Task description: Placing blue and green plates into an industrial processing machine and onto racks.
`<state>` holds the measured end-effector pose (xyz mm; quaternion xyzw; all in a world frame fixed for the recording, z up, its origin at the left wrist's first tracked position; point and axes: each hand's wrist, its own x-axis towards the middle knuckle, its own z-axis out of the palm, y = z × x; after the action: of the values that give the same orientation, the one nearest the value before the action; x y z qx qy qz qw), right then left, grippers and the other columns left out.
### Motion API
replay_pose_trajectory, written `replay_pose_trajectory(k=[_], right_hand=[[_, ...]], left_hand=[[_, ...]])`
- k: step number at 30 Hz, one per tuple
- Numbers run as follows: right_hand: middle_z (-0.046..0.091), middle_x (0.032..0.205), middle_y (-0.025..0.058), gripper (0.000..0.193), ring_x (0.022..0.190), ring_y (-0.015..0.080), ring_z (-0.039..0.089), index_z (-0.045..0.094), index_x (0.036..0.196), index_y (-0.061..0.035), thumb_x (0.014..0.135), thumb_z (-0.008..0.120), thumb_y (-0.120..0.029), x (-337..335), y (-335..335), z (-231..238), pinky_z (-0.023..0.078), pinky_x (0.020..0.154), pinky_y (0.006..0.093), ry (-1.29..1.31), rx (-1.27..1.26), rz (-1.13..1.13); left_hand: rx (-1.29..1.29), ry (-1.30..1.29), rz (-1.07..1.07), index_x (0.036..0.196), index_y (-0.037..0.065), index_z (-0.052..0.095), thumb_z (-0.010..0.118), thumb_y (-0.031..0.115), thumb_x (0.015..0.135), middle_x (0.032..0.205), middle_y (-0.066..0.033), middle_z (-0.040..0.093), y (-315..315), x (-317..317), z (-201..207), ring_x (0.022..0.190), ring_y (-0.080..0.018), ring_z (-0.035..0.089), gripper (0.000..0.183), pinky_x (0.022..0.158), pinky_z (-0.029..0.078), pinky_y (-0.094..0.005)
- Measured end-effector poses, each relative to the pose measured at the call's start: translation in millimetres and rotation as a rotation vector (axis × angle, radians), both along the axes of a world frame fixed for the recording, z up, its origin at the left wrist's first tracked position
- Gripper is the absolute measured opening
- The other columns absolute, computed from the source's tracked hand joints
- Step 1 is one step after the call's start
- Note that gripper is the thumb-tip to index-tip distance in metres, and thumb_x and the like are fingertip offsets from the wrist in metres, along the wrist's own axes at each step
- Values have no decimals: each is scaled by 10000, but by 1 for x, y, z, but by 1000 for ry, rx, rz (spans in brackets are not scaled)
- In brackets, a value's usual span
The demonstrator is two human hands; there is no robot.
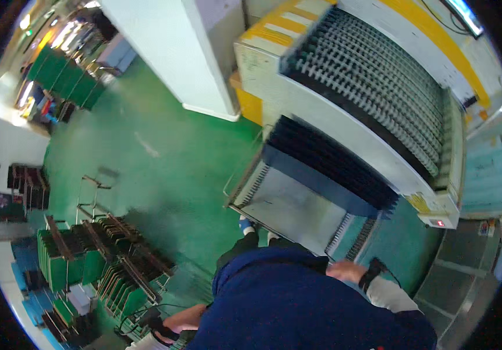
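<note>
My right hand [346, 270] is at the near right corner of a wheeled rack cart [297, 201], beside its toothed side rail. Its fingers are partly behind my dark blue top, so whether it grips the cart is unclear. A row of dark flat panels [330, 169] stands upright in the far part of the cart. Low at my left side is my left hand [185, 319], with its fingers mostly hidden by my body. Dark bands with cables circle both wrists. Close to the left hand stands a rack of green boards [117, 289].
Beyond the cart is a large white machine [344, 105] with a bed of rollers [373, 81]. A white pillar [169, 52] rises from the green floor [146, 151]. Another rack of green boards [67, 79] stands far left; a grey cabinet [461, 268] is at right.
</note>
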<state>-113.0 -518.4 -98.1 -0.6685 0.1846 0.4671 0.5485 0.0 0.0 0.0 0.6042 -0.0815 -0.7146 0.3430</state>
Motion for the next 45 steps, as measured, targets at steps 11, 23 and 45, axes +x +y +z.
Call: replay_pose_trajectory(k=[11, 23, 45], right_hand=[[600, 904, 127, 240, 888, 309, 577, 590, 981, -40, 746, 633, -59, 195, -24, 22, 470, 761, 383, -1192, -854, -314], [548, 916, 120, 269, 877, 317, 520, 581, 963, -50, 704, 651, -71, 214, -5, -17, 432, 764, 416, -1147, -1048, -215], [571, 669, 153, 165, 712, 373, 570, 570, 711, -50, 775, 602, -198, 215, -21, 54, 423, 609, 479, -885, -1145, -36]], left_hand=[[196, -83, 80, 1066, -2, 600, 596, 161, 880, 977, -82, 658, -65, 115, 29, 886, -150, 610, 247, 761, 497, -271], [-182, -156, 521, 1092, 14, 579, 617, 119, 867, 1041, -55, 612, -114, 99, -34, 971, -131, 571, 251, 866, 452, -275], [-538, -166, 103, 1099, 26, 596, 561, 184, 908, 1124, -73, 581, -143, 150, -54, 1098, -156, 510, 251, 966, 382, -319]])
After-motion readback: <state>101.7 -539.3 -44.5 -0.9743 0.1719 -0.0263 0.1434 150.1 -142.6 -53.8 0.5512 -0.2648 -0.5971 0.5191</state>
